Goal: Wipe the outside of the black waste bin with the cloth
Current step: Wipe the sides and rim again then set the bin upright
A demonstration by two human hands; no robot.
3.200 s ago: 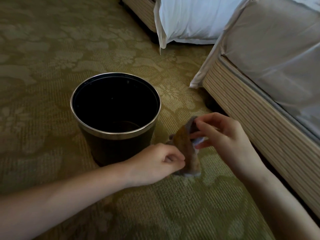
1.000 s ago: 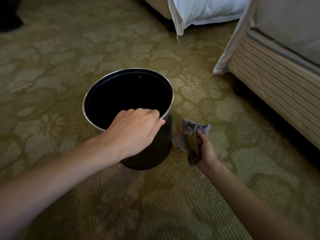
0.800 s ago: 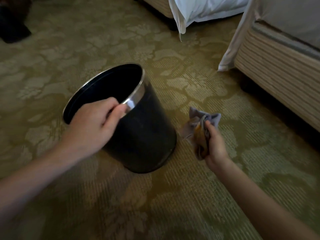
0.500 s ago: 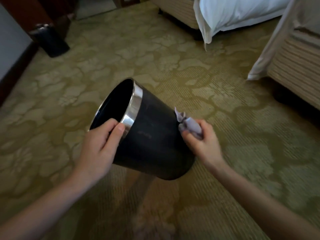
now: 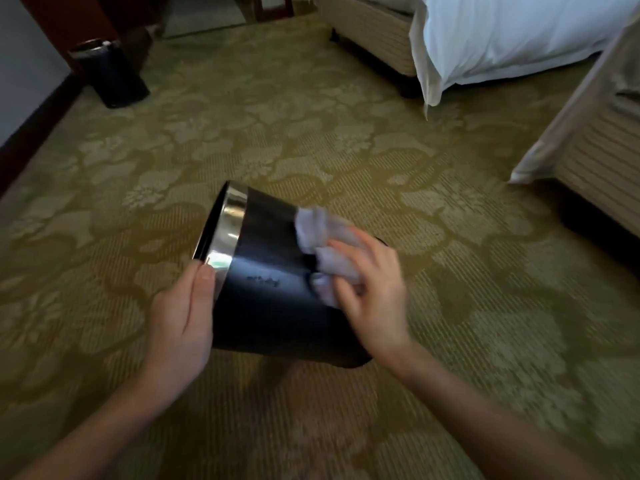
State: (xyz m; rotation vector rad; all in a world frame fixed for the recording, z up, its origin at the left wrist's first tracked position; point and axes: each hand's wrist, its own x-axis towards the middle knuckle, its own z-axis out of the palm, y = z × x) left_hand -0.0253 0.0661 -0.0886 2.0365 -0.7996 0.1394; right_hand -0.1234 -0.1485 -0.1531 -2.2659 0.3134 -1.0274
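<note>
- Right now the black waste bin (image 5: 266,306) is tipped on its side over the patterned carpet (image 5: 346,150), with its mouth toward ten o'clock and its base toward four o'clock. I cannot tell whether its lower edge touches the carpet.
- At the bin's eight o'clock edge the left hand (image 5: 180,320) grips the shiny metal rim band (image 5: 227,233). The thumb lies on the outside of the band and the fingers are hidden round the lip.
- On the bin's two o'clock side the right hand (image 5: 374,289) holds the pale cloth (image 5: 325,237) bunched under bent, spread fingers and presses it on the black wall. The hand is blurred, so finer finger placement is unclear.
- Handling, as I judge it: the bin looks light and stiff, since one hand at the rim carries it tilted. Its glossy wall looks slippery, so the rim is the surest hold. A palm under the base would serve for turning it.
- The cloth looks soft and limp. Bunched, it makes a good pad, though loose corners may trail.
- Progress reads as early. One patch toward the base end is under the cloth, and the far side and underside look undone.
- Well apart, a second dark bin (image 5: 110,77) stands at eleven o'clock, and a bed (image 5: 502,36) with white sheets lies at one o'clock.
</note>
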